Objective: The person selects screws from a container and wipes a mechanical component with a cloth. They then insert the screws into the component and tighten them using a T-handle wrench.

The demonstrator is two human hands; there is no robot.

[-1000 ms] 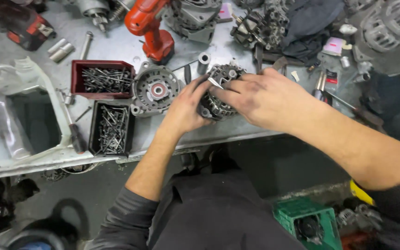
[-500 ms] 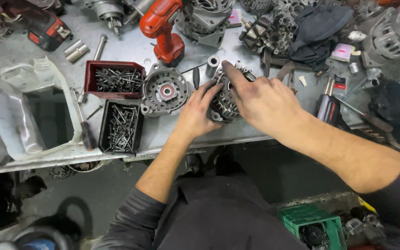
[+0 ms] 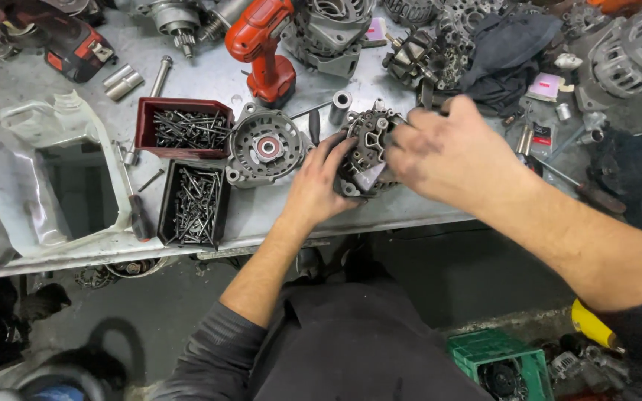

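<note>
Both hands meet on one grimy alternator half [image 3: 365, 152], which sits on the metal counter [image 3: 209, 74] close to its near edge and directly ahead of the person. The left hand [image 3: 319, 186] cups the part's left flank from below, fingers spread along its rim, while the right hand [image 3: 440, 152] comes in from the right and closes over its upper right side, fingertips pinched at something on the casing (what exactly they pinch is blurred, so I cannot tell). The part lies between the two hands, touching both; its round face tilts up toward the camera and the left hand is the one bearing it. Just beside it to the left rests a round end housing [image 3: 263, 147] with a red centre, near but apart from the left fingers. Farther left stand a red tray of screws [image 3: 185, 128] and a black tray of screws [image 3: 193, 202], the black one at the counter's edge. Behind, a red cordless drill [image 3: 267, 44] stands upright, with a dark rag [image 3: 507, 52] and more alternator bodies crowding the far right. Bare counter shows mainly along the near edge, below the part.
</note>
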